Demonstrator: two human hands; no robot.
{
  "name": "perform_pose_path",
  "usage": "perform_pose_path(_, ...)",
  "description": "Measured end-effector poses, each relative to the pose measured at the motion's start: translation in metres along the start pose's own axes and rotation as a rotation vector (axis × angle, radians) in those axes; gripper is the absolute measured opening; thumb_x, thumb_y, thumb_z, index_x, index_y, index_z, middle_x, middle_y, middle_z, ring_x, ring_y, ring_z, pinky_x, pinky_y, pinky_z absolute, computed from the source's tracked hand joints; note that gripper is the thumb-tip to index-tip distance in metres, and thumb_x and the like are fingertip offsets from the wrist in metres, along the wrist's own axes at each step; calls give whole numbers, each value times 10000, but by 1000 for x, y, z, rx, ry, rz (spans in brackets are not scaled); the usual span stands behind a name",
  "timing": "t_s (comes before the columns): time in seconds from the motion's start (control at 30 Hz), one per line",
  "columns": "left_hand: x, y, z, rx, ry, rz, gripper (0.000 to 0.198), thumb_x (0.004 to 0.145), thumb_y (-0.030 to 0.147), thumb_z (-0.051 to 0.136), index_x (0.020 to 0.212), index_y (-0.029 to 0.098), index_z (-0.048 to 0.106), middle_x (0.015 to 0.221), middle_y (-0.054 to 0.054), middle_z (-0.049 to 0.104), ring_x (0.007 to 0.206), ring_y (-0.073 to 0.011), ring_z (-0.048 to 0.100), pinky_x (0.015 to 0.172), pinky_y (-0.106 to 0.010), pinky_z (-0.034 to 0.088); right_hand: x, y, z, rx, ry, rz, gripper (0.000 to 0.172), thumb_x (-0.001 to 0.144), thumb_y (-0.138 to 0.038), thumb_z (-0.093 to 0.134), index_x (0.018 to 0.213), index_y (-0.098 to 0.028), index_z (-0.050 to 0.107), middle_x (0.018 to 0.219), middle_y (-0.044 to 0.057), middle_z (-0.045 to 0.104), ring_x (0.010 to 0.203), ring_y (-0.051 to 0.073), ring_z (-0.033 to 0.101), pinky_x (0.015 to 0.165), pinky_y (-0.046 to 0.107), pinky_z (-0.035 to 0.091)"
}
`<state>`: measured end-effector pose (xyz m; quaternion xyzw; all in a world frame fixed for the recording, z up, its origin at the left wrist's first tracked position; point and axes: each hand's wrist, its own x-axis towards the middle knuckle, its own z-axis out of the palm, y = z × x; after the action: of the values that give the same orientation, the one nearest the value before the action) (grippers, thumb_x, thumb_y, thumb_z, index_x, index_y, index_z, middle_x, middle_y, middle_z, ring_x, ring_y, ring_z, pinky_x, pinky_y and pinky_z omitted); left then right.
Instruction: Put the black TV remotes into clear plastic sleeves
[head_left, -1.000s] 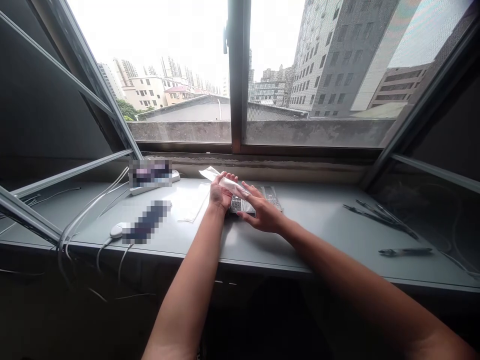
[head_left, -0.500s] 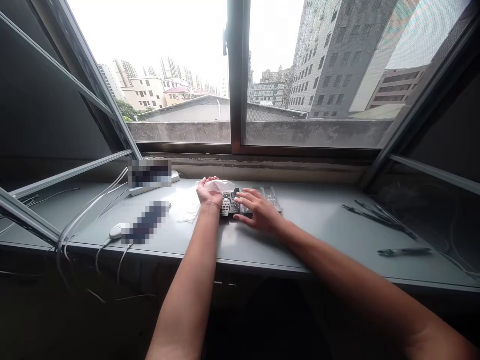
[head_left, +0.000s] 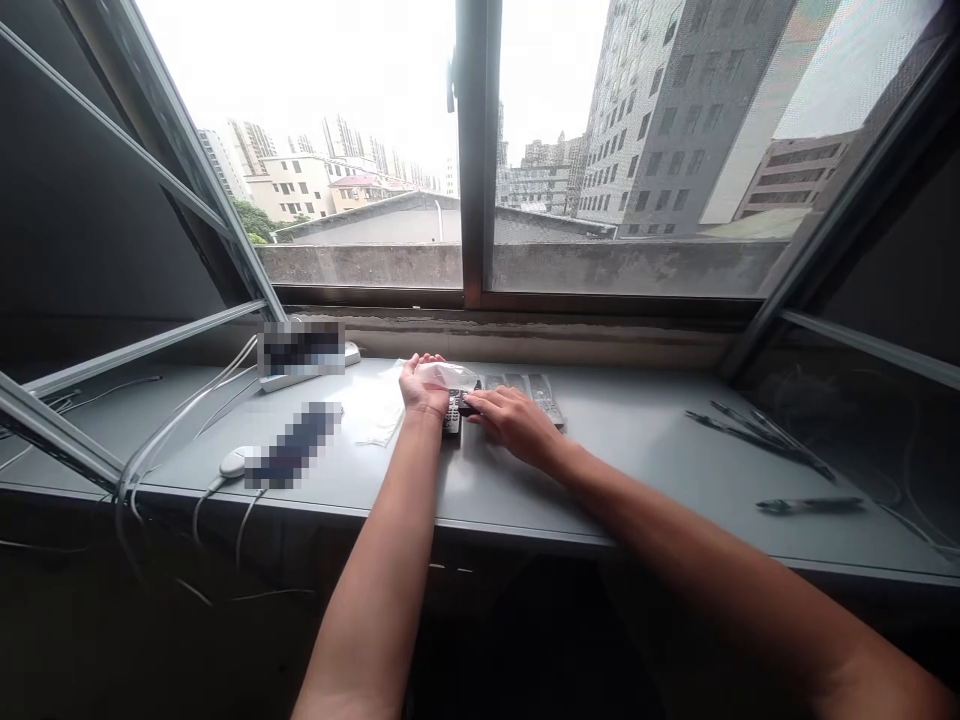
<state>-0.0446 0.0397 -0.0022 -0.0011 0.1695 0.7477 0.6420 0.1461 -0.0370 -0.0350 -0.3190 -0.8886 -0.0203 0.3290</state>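
My left hand is palm up on the grey ledge, its fingers curled round a clear plastic bag. My right hand lies over a dark remote control, with its fingertips at the bag's mouth. Two more remote controls lie side by side just behind my right hand. A second flat plastic bag lies on the ledge to the left of my left wrist.
At the left are a white power strip, several white cables, a white mouse-like object and a blurred dark device. Black cable ties and a dark pen lie at the right. Window frames rise behind.
My left hand has come down from a raised position to the ledge with the bag. My right hand has shifted left onto the dark remote, closing towards the bag.
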Motion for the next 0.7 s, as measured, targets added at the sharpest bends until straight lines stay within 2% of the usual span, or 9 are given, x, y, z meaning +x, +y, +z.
perform_pose_path(0.17,-4,0,2,6,5,7,119,980,188,598,863,173,585,755,-3,605,669,-120,648,726,-248,586,-1,0,-5,382,174,139,376,1123,-364,520,1458,-251,647,1367,118,733,1200,290,729,1022,449,582)
perform_pose_path(0.3,-7,1,2,-8,-14,-5,112,983,192,596,873,171,587,751,-3,608,675,-120,651,726,-247,591,-4,1,-8,652,271,315,378,1060,-459,629,1363,-252,718,1263,102,779,1068,264,776,961,431,626)
perform_pose_path(0.5,-8,1,3,-5,-32,4,131,992,183,579,861,177,574,742,3,608,662,-112,644,715,-241,591,-3,6,-16,948,384,554,410,916,-585,775,971,-182,826,1250,124,756,972,255,775,860,418,691)
perform_pose_path(0.6,-6,0,3,-5,-29,0,131,991,184,582,860,177,573,741,6,603,661,-109,644,723,-239,592,-2,12,-19,1137,414,725,338,849,-486,874,925,-167,794,1177,110,739,856,213,777,862,416,704)
perform_pose_path(0.67,-5,0,2,-8,-31,4,125,984,178,590,859,179,571,741,7,601,662,-110,644,727,-239,594,-1,15,-20,1236,432,811,302,824,-359,910,1019,-181,764,1161,96,723,896,204,773,903,407,701)
perform_pose_path(0.7,-4,0,2,-7,-34,8,123,980,175,593,859,180,570,741,7,601,663,-111,644,727,-240,596,-1,17,-20,1259,453,838,367,806,-292,921,1110,-194,741,1203,98,706,947,208,768,914,400,700)
